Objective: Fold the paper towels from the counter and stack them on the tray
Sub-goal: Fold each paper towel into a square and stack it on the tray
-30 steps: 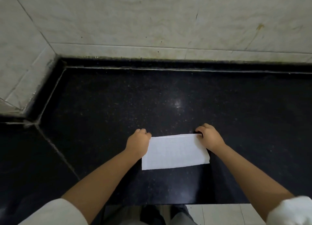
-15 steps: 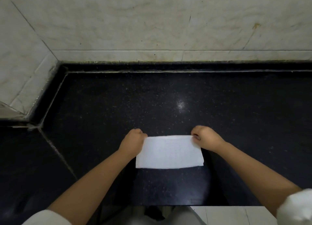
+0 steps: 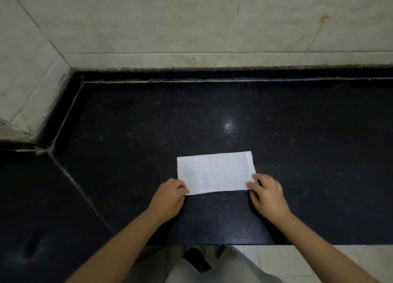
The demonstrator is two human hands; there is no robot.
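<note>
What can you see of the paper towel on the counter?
The paper towel is a white rectangle with a faint embossed grid, lying flat on the dark speckled counter, long side left to right. It looks already folded. The left hand holds its near left corner and the right hand its near right corner; fingers curl at the near edge.

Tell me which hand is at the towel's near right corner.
The right hand, at the paper towel's near right corner; the left hand is at the near left.
</note>
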